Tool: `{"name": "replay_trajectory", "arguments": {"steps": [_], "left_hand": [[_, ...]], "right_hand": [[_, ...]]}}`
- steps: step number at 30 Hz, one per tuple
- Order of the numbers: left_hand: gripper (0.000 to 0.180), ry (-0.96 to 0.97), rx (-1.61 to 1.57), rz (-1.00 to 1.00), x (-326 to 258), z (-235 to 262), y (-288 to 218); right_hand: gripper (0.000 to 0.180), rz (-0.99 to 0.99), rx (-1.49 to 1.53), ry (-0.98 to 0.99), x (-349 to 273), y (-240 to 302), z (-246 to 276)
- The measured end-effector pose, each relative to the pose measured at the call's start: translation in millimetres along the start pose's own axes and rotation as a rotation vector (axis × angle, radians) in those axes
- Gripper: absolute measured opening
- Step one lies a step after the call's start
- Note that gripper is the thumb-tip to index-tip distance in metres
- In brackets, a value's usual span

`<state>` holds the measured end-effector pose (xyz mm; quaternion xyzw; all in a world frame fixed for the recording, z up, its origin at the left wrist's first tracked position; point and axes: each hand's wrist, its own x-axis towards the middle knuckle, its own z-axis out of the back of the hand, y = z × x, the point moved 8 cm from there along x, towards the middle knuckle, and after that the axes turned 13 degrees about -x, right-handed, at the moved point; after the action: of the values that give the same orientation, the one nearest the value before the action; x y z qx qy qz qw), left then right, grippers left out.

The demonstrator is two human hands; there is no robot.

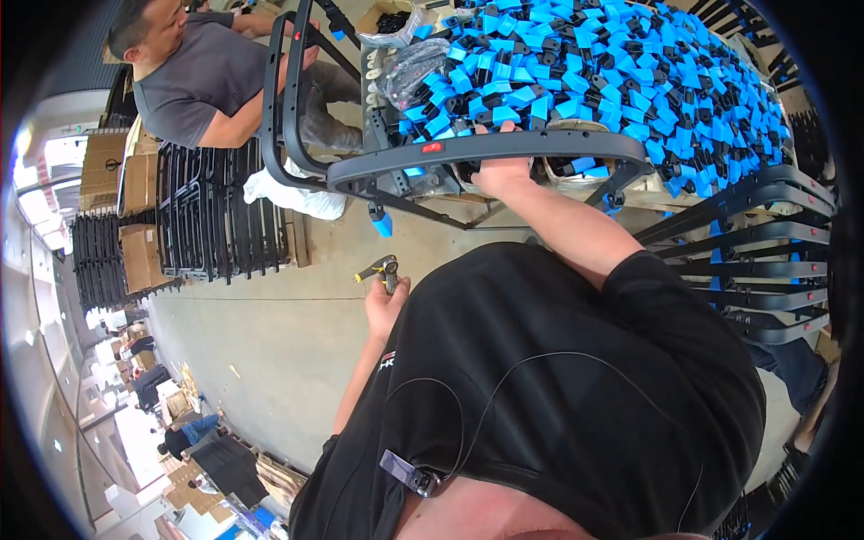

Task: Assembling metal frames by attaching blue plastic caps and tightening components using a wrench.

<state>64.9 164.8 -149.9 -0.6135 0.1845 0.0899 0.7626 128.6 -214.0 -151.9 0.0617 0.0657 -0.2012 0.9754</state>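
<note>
My left hand [385, 309] is down beside my body, its fingers closed round a small yellow and black power driver [378, 269] that points to the left. My right arm stretches forward to a black metal frame [495, 144] with rounded corners. The frame's front bar crosses in front of my right hand [502, 174], so most of its fingers are hidden; only some fingertips show above the bar. Just beyond that hand are open boxes of small dark parts [576, 167], some with blue ends. A blue-tipped fitting [382, 221] hangs from the frame's lower left.
A big heap of blue and black plastic fittings [576, 67] covers the table ahead. A co-worker [202, 81] stands at the far left, hands at another black frame [288, 99]. Stacked frames [220, 202] stand at left, more frames [765, 265] at right. A white bag [301, 193] lies at left.
</note>
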Motion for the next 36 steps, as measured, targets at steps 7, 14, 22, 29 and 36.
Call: {"name": "replay_trajectory", "arguments": {"steps": [7,14,22,29,36], "left_hand": [[0.012,0.062,0.291,-0.223,-2,-48,-112],[0.01,0.262,-0.284,-0.595,22,-97,-239],[0.01,0.588,-0.599,-0.219,97,-156,-286],[0.003,0.703,-0.843,0.01,123,-148,-281],[0.002,0.767,-0.822,-0.081,121,-146,-282]], "right_hand": [[0.085,0.059,-0.013,-0.102,1,-8,-11],[0.075,0.023,0.078,-0.012,10,-15,-15],[0.079,-0.029,-0.107,0.025,4,1,-3],[0.075,0.013,0.14,-0.043,2,-8,-8],[0.05,0.172,0.343,-0.436,9,-27,5]]}}
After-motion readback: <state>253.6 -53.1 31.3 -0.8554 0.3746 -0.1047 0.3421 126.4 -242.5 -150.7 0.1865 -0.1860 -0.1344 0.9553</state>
